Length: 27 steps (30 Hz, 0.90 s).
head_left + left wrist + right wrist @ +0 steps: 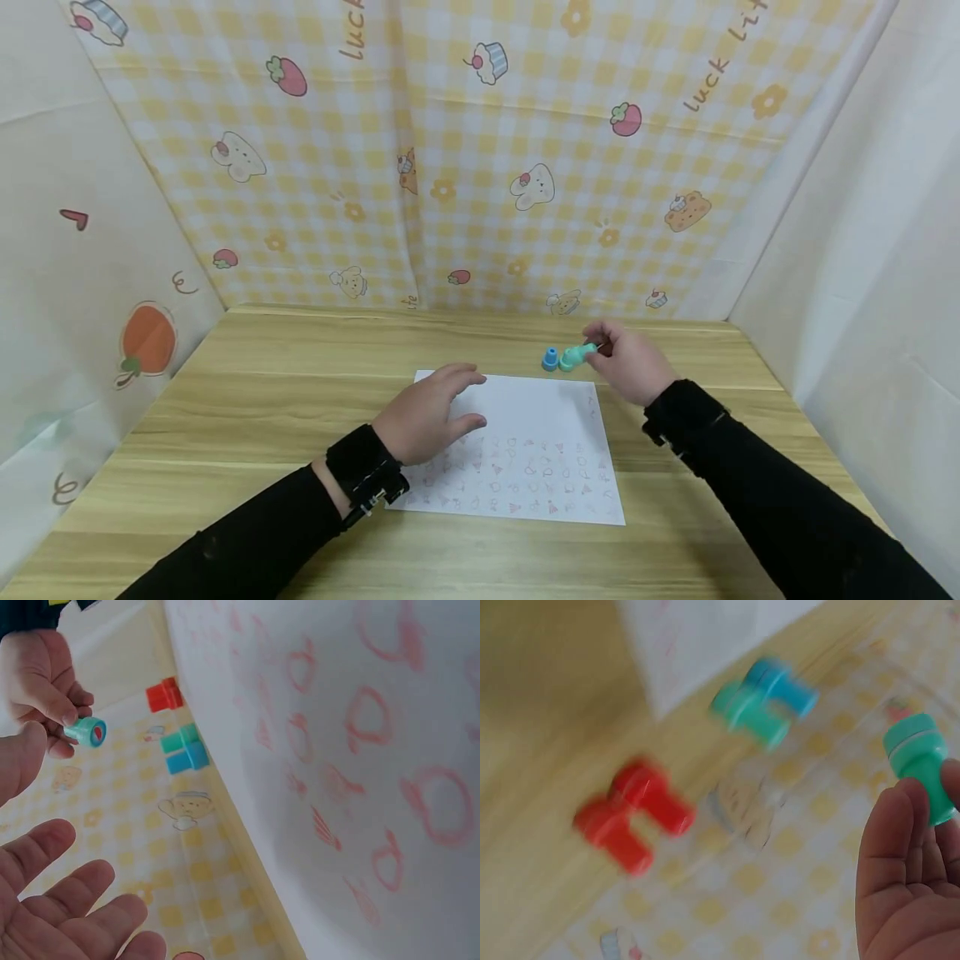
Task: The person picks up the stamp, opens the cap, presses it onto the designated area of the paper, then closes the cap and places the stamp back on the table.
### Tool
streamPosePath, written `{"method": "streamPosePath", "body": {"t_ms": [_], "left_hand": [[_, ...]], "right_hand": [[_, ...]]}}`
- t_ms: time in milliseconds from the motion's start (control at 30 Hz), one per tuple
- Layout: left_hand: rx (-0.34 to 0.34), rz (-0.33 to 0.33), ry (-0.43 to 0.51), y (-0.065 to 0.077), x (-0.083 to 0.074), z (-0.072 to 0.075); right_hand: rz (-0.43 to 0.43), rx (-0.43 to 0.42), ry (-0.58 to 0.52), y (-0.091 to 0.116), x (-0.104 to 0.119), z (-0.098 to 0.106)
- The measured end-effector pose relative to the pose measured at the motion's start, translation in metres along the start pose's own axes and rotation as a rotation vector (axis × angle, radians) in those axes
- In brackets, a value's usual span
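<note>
Head view. Right hand (633, 364), beyond the paper's far right corner, pinches a teal stamp (584, 352) close beside a blue stamp (550, 360) on the table (300, 375). Left hand (423, 421) is over the left side of the paper (525, 408), fingers apart, holding nothing. Best practice, I judge: lift the stamp well clear of its neighbours so none topples; if the sheet needs steadying, lay the left fingers flat on an unmarked part. Count: one sheet; rows of small marks, too faint to number.

Left wrist view. The held stamp's wide end shows a red centre; capped or not, I cannot tell. Fingertips should stay off that end. Left fingers loosely spread.

Right wrist view. Thumb and fingers grip the narrow handle, a sound hold; levelling the wide end before any contact would probably avoid smears. Standing on the table, blurred: two red stamps (634, 810), a second teal stamp (751, 714), the blue one. Stamps in all: two red, two teal, one blue; five.
</note>
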<state>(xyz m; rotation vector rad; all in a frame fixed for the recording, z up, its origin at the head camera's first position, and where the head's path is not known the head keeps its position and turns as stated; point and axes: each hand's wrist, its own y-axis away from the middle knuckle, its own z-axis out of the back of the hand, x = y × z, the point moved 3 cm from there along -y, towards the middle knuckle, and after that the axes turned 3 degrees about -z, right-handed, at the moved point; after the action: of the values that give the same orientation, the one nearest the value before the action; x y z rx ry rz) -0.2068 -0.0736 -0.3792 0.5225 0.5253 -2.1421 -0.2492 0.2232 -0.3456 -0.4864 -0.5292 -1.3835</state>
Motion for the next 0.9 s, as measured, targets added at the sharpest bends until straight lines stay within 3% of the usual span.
{"method": "streamPosePath", "body": {"t_ms": [400,667,900], "left_hand": [[0.028,0.011,-0.149,-0.001,0.015,0.001],[0.057,0.084,-0.166,-0.002,0.021,0.004],[0.081,0.144,-0.188,-0.002,0.026,0.005]], "right_hand": [[0.002,0.03,0.22,-0.034,-0.019,0.008],[0.019,0.068,0.345,-0.046,-0.029,0.0],[0.029,0.071,0.382,-0.052,-0.035,-0.007]]}}
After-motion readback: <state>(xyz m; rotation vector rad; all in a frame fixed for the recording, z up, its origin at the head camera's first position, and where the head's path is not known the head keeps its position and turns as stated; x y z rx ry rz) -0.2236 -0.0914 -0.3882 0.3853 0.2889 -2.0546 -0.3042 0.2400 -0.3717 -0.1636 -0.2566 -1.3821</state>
